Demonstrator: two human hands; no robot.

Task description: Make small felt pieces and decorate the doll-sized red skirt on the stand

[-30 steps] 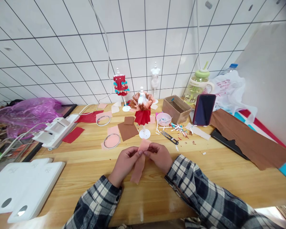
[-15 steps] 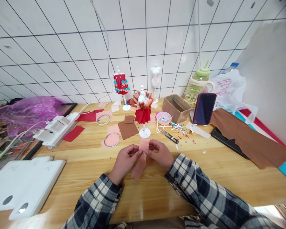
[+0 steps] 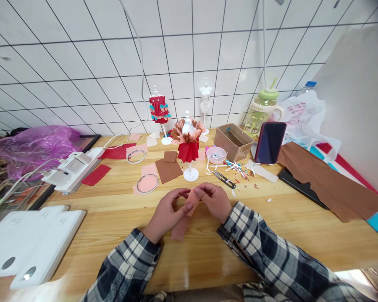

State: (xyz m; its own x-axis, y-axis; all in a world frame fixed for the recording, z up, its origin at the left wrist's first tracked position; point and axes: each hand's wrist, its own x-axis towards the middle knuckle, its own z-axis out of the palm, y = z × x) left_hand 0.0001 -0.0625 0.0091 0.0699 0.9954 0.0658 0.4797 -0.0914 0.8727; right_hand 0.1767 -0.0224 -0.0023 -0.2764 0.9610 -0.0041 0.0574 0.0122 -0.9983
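Observation:
A strip of pink crepe paper [image 3: 180,230] is held between my two hands, its lower end hanging toward me. My left hand [image 3: 171,213] pinches it with the thumb on top. The fingers of my right hand [image 3: 214,201] grip its upper part, where the paper looks folded over. Just beyond my hands stands a small white dress form with a red paper skirt [image 3: 188,152] and a ruff of pink and brown paper petals [image 3: 193,133]. Thread snips [image 3: 224,179] lie right of its base.
Bangles [image 3: 147,183] rest on pink paper at left, near brown paper squares [image 3: 169,171]. Behind are a dressed form [image 3: 159,109], a bare form [image 3: 205,100], a cardboard box [image 3: 234,141] and a bead dish [image 3: 216,155]. A phone [image 3: 271,143] leans at right; a power strip [image 3: 77,171] lies left.
The upper end of the pink paper, flat and pointing away before, is now folded over toward me. My right fingers have shifted to its top, and my left thumb lies across it.

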